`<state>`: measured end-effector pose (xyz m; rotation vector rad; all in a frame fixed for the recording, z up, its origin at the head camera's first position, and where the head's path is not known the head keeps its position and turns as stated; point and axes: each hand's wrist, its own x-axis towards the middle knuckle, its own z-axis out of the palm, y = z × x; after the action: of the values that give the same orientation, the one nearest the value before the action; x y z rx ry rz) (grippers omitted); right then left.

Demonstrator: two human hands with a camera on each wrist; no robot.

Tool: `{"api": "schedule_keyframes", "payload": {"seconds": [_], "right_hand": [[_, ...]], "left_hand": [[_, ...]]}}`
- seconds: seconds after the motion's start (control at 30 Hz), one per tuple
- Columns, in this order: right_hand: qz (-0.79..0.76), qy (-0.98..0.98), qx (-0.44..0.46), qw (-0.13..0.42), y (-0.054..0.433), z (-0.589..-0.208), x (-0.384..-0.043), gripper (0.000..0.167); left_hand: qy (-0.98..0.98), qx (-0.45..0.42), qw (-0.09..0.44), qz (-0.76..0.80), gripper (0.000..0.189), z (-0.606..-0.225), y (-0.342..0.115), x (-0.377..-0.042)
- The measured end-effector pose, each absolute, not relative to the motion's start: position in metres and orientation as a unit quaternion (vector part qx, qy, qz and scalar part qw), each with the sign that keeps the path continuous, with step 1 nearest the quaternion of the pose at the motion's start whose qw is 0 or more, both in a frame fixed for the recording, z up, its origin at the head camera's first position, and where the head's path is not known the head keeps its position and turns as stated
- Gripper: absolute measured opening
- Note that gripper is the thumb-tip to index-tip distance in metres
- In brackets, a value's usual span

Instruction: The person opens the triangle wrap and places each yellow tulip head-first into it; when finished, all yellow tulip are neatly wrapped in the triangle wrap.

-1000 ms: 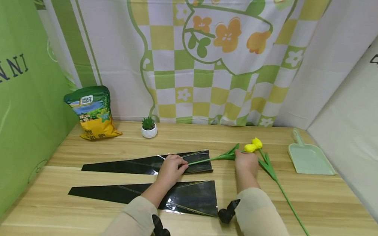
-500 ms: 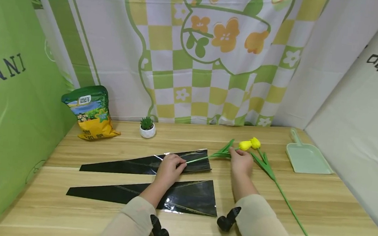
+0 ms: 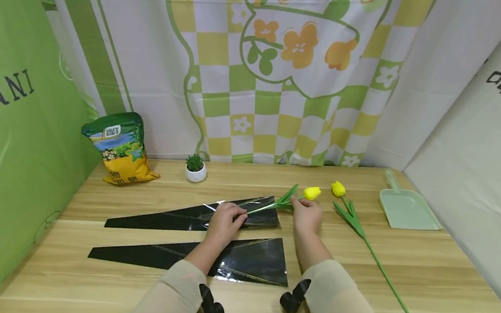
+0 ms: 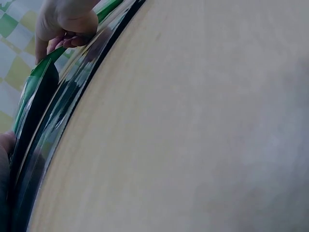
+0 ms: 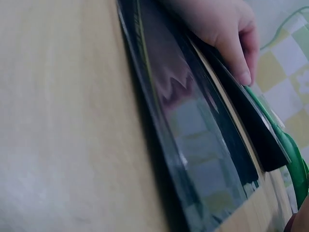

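A yellow artificial tulip (image 3: pixel 312 193) lies with its green stem running into the upper black flower sleeve (image 3: pixel 160 218), a tapered piece with a clear front. My right hand (image 3: pixel 308 217) pinches this tulip near its leaves, just below the bloom. At the sleeve's middle, my left hand (image 3: pixel 225 221) grips the sleeve where the stem passes under the fingertips; the lower end of the stem is hidden. In the right wrist view, the left thumb (image 5: pixel 239 67) presses at the sleeve's edge beside the green stem. A second black sleeve (image 3: pixel 259 261) lies flat nearer me.
Another yellow tulip (image 3: pixel 368 241) lies at the right on the wooden table (image 3: pixel 443 302). A pale green dustpan (image 3: pixel 410 210) is at the back right. A small potted succulent (image 3: pixel 195 169) and a green-yellow bag (image 3: pixel 123 150) stand at the back left, before a curtain (image 3: pixel 264 103).
My right hand has moved left with the tulip, sliding its stem farther into the upper sleeve. The bloom has come apart from the other tulip's. My left hand has stayed nearly in place.
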<state>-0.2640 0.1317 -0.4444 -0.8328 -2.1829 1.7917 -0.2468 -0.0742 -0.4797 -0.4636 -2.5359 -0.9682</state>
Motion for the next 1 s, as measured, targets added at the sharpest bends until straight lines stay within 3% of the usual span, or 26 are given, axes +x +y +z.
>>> {"api": "schedule_keyframes", "payload": {"seconds": [0.27, 0.53, 0.77, 1.0], "right_hand": [[0.608, -0.736, -0.284, 0.091, 0.12, -0.441, -0.261, 0.038], [0.69, -0.666, -0.271, 0.082, 0.119, -0.44, -0.264, 0.036], [0.796, -0.546, -0.254, 0.053, 0.127, -0.441, -0.267, 0.025], [0.806, -0.552, -0.214, 0.016, 0.142, -0.438, -0.266, 0.07]], "left_hand": [[-0.9, -0.168, 0.199, -0.351, 0.014, -0.48, -0.075, -0.248], [-0.882, -0.193, 0.252, -0.35, 0.012, -0.478, -0.075, -0.245], [-0.895, -0.172, 0.21, -0.354, 0.013, -0.479, -0.075, -0.248], [-0.9, -0.161, 0.194, -0.355, 0.014, -0.479, -0.074, -0.247]]}}
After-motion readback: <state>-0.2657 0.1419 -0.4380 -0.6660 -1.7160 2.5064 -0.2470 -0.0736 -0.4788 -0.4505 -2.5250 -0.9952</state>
